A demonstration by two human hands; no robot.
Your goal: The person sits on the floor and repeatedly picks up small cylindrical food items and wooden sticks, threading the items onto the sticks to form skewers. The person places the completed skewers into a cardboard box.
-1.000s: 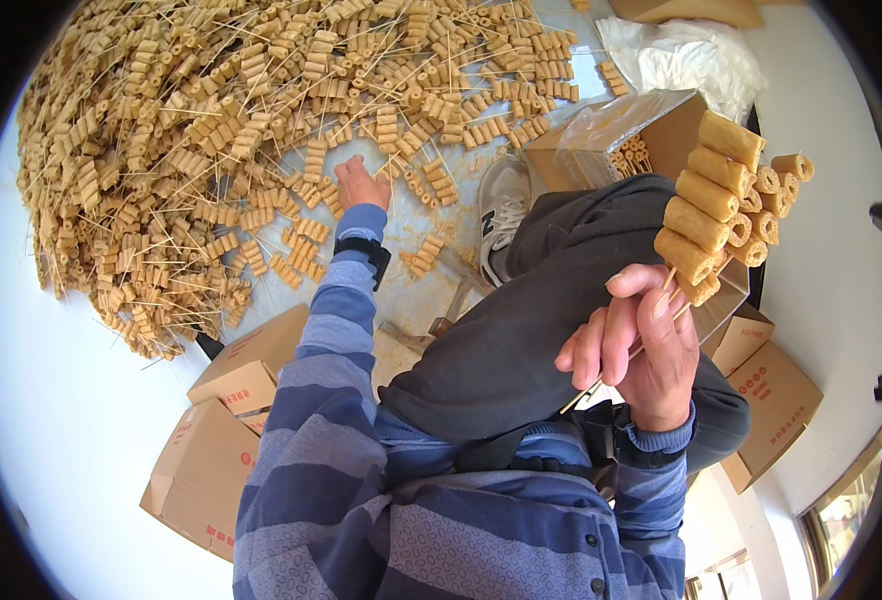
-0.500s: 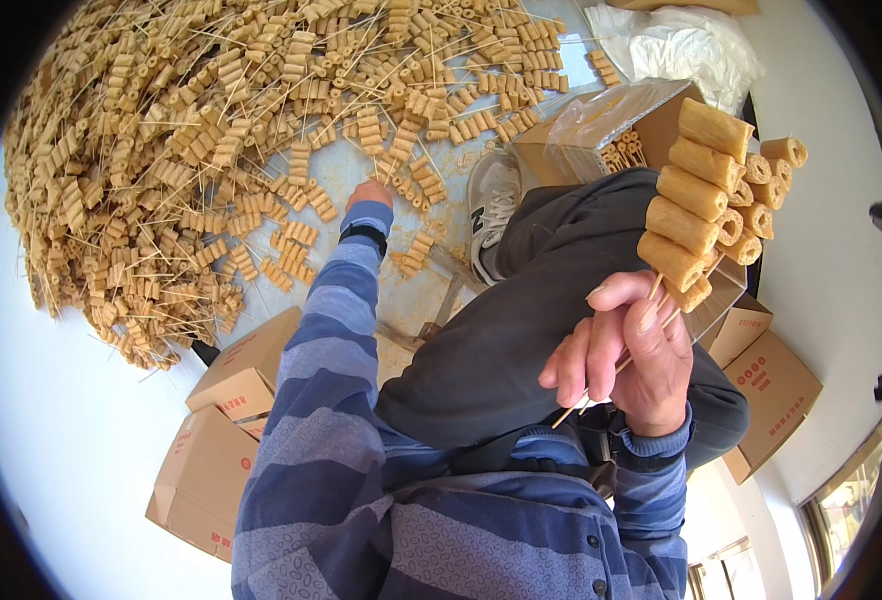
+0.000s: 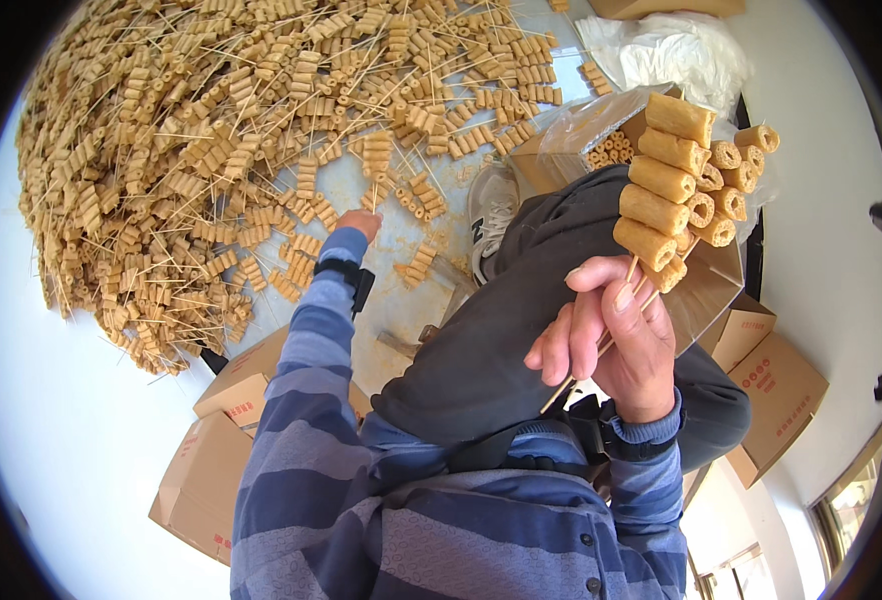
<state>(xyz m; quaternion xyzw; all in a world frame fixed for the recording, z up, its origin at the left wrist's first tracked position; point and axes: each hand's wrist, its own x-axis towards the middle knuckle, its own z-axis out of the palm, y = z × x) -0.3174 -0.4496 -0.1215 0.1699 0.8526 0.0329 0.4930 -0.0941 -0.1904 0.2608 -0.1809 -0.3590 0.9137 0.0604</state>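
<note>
Raised over my thigh, my right hand (image 3: 616,335) is closed around the thin sticks of several skewers (image 3: 654,207). Tan, hollow rolls are threaded on them, fanned out above my fingers. My left hand (image 3: 361,222) reaches out to the near edge of a big pile of the same skewers (image 3: 191,160). Its fingers are closed on the stick of one skewer (image 3: 376,155), whose rolls stand up beyond the hand. The fingertips of that hand are mostly hidden from view. A few loose skewers (image 3: 418,265) lie close beside it on the pale surface.
A lined cardboard box (image 3: 551,165) with packed skewers inside stands beyond my knee. White plastic bags (image 3: 671,50) are heaped behind it. Closed cartons sit at left (image 3: 196,480) and right (image 3: 781,400). My shoe (image 3: 493,215) is beside the pile.
My left hand has drawn back slightly toward me, and a skewer now stands up from it. My right hand, with its bunch of skewers, has shifted a little left.
</note>
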